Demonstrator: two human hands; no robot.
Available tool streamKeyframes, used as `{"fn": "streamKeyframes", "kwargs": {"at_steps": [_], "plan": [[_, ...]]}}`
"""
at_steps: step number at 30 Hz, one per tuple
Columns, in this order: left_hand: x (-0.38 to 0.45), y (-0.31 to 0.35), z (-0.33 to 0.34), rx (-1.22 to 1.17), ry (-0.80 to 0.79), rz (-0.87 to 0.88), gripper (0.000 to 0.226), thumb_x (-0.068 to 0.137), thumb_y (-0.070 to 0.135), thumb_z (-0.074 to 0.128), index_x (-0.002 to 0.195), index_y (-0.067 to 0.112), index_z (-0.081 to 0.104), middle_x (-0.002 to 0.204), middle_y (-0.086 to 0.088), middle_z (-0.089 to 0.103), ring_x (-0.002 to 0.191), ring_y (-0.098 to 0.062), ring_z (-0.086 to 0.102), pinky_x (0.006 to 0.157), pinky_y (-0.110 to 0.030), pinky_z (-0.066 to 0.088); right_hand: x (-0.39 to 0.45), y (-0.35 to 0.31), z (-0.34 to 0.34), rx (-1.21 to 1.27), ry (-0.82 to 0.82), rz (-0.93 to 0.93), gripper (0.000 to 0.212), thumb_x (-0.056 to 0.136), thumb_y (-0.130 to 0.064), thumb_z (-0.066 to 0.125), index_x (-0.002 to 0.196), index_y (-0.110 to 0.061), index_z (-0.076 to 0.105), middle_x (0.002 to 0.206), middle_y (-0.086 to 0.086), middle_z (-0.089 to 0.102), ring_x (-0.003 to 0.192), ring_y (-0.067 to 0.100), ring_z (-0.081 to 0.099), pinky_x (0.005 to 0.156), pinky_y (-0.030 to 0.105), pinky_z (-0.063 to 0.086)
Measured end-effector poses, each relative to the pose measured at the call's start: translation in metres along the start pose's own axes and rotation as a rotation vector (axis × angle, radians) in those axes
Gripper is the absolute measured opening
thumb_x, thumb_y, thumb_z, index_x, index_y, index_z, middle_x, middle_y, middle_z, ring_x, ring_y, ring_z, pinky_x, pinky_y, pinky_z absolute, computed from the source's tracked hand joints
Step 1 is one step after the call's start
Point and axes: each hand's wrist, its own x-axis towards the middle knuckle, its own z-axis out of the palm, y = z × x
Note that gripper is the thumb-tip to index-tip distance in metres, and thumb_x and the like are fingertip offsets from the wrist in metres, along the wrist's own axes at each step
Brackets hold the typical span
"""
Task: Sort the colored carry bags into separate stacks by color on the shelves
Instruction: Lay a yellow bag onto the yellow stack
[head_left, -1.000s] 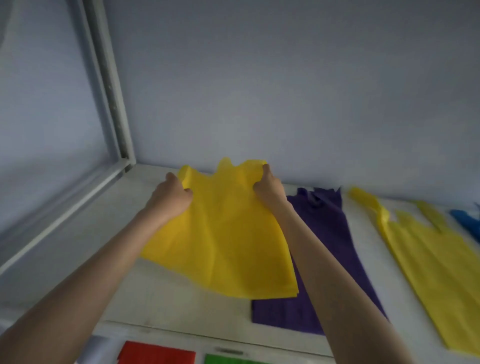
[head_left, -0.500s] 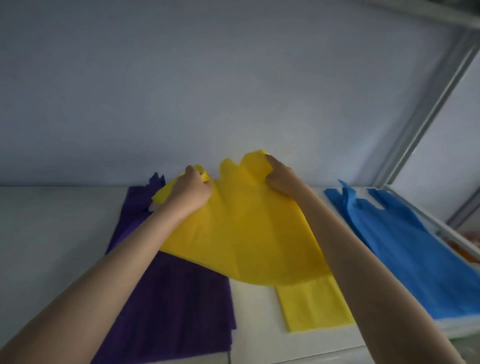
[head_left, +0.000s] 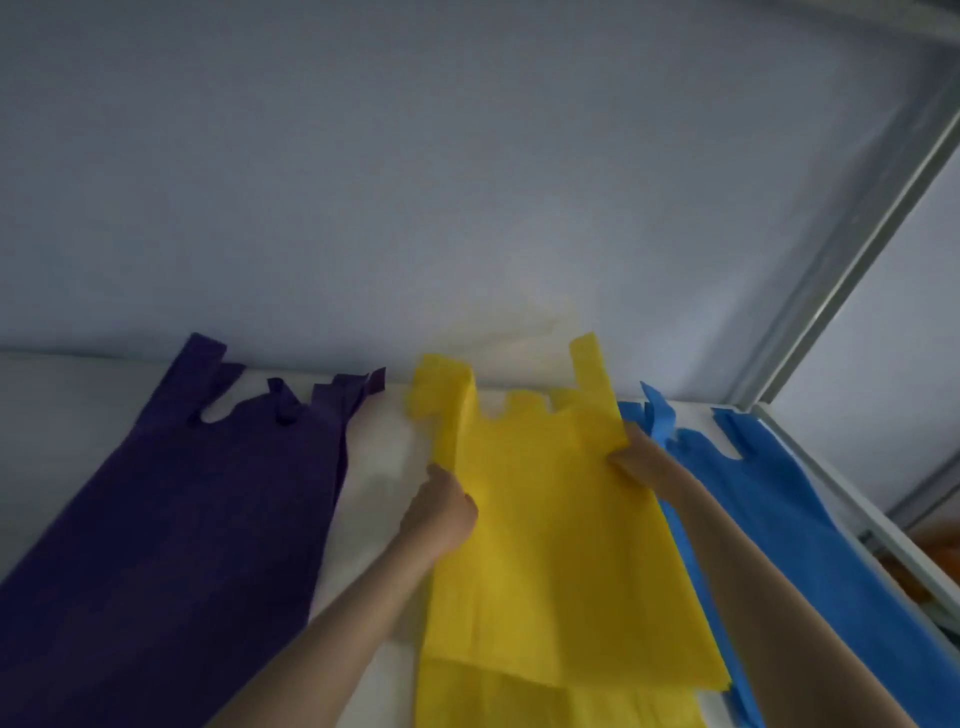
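Observation:
A yellow carry bag lies spread on top of another yellow bag in the middle of the white shelf. My left hand pinches its left edge and my right hand grips its right edge just below the handle. To the left lies a purple stack, with handles pointing at the back wall. A blue stack lies to the right, partly hidden by my right forearm.
The grey back wall rises straight behind the bags. A metal shelf post slants up at the right, and the shelf's right rim runs beside the blue stack. Something orange shows beyond the rim.
The yellow bag was carried right, from left of the purple stack to over the yellow one, then lowered and spread flat. Both hands have slid from its handles to its side edges.

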Motion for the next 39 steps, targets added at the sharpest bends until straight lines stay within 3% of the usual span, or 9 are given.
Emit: {"fn": "streamKeyframes", "kwargs": {"at_steps": [4,10,13,17,22,28,32,35,39], "plan": [[0.005,-0.021,0.039,0.055,-0.076,-0.089,0.061,0.100,0.015,0.031,0.150,-0.001,-0.001,0.141,-0.017,0.044,0.124,-0.032,0.052,0.099,-0.040,0.045,0.011,0.050,0.025,-0.061,-0.098,0.195,0.052,0.094,-0.006,0.042,0.142,0.004,0.026,0.137,0.021,0.041,0.125,0.035,0.043,0.108,0.044,0.035],[0.006,-0.018,0.044,0.097,-0.010,-0.145,0.058,0.101,0.022,0.033,0.149,0.001,0.008,0.139,-0.014,0.046,0.118,-0.029,0.056,0.091,-0.036,0.048,0.026,0.058,0.029,-0.011,-0.074,0.181,0.047,0.093,-0.004,0.041,0.139,0.006,0.031,0.115,0.019,0.047,0.107,0.031,0.049,0.099,0.044,0.041],[0.006,-0.022,0.043,0.114,0.033,-0.168,0.049,0.100,0.021,0.034,0.143,0.001,0.021,0.131,-0.014,0.052,0.112,-0.029,0.060,0.088,-0.037,0.051,0.019,0.044,0.032,-0.014,-0.044,0.158,0.043,0.095,-0.002,0.040,0.137,0.006,0.033,0.119,0.023,0.048,0.111,0.034,0.050,0.089,0.038,0.041],[0.007,-0.023,0.043,0.101,0.048,-0.193,0.041,0.100,0.020,0.035,0.137,0.003,0.029,0.125,-0.012,0.055,0.102,-0.026,0.061,0.073,-0.033,0.047,0.020,0.042,0.041,-0.027,-0.029,0.137,0.042,0.093,-0.004,0.041,0.134,0.004,0.038,0.126,0.023,0.051,0.115,0.036,0.051,0.094,0.041,0.043],[0.006,-0.027,0.045,0.137,0.046,-0.169,0.038,0.100,0.022,0.036,0.133,0.002,0.034,0.136,-0.013,0.044,0.123,-0.028,0.047,0.094,-0.036,0.046,0.019,0.042,0.041,-0.044,-0.066,0.151,0.041,0.092,-0.007,0.041,0.132,0.003,0.040,0.116,0.019,0.054,0.103,0.030,0.054,0.093,0.041,0.046],[0.006,-0.033,0.046,0.196,0.028,-0.084,0.043,0.101,0.022,0.032,0.138,0.001,0.029,0.141,-0.013,0.037,0.128,-0.027,0.042,0.102,-0.034,0.044,0.014,0.035,0.033,0.044,-0.111,0.252,0.043,0.094,-0.008,0.045,0.134,0.007,0.038,0.122,0.023,0.050,0.111,0.034,0.052,0.101,0.042,0.042],[0.012,-0.037,0.045,0.220,-0.004,-0.049,0.046,0.101,0.023,0.031,0.141,0.000,0.026,0.142,-0.014,0.036,0.127,-0.026,0.043,0.103,-0.032,0.043,0.033,0.025,0.021,0.216,-0.008,0.292,0.043,0.095,-0.014,0.049,0.132,0.007,0.041,0.125,0.024,0.049,0.107,0.034,0.050,0.102,0.045,0.041],[0.017,-0.035,0.041,0.205,-0.063,-0.077,0.055,0.100,0.025,0.033,0.146,-0.001,0.017,0.146,-0.015,0.032,0.130,-0.027,0.042,0.103,-0.032,0.041,0.051,0.016,0.017,0.308,-0.007,0.292,0.042,0.094,-0.012,0.050,0.132,0.005,0.042,0.134,0.024,0.047,0.123,0.038,0.047,0.102,0.045,0.040],[0.026,-0.037,0.043,0.186,-0.108,-0.120,0.060,0.100,0.027,0.034,0.149,0.000,0.011,0.145,-0.015,0.035,0.130,-0.028,0.044,0.104,-0.035,0.040,0.073,0.013,0.014,0.329,0.005,0.229,0.034,0.092,-0.008,0.050,0.122,0.009,0.051,0.121,0.026,0.055,0.114,0.038,0.054,0.095,0.046,0.044]]}}
